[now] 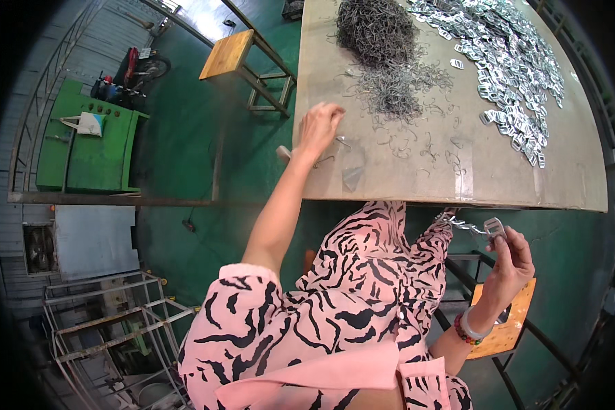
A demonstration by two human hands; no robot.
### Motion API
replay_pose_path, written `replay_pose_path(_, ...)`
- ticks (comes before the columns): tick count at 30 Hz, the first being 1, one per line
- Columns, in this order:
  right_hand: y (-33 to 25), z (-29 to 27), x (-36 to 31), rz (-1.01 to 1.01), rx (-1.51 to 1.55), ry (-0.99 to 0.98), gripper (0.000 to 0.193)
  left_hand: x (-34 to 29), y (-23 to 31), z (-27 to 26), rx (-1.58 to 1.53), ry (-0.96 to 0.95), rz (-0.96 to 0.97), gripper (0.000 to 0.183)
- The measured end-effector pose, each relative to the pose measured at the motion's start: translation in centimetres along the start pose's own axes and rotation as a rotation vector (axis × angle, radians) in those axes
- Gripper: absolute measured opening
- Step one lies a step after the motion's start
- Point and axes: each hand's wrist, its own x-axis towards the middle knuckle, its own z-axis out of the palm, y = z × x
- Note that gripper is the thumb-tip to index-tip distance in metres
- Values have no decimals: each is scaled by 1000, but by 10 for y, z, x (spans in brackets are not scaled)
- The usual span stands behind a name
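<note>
My right hand [510, 263] pinches a flat silver slotted metal buckle [494, 226] between thumb and fingers, off the table's near edge. From that buckle a short chain of shiny metal pieces [463, 224] runs left, over my leg. Above the table's left edge, my left hand [320, 128] is closed with its fingers curled; whether anything small is in them is hidden. Close to it, a small metal piece [343, 141] and a grey triangular scrap [352, 178] lie on the tabletop. A pale rounded object [283, 154] shows beside my left wrist, partly covered.
On the brown table [417, 184] lies a tangled heap of dark wire hooks [376, 34], with loose hooks [427, 154] strewn nearer. A large pile of silver buckles [512, 61] spreads at the right. A wooden stool [227, 55], green cabinet [92, 154] and metal rack [109, 318] stand left.
</note>
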Motion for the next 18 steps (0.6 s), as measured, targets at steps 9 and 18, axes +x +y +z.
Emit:
replay_pose_path(9, 3, -3, 4, -18, 13, 4, 19, 62, -33, 40, 169, -29, 92, 9)
replay_pose_path(18, 3, -1, 2, 14, 29, -33, 19, 32, 7, 39, -91, 41, 2, 16)
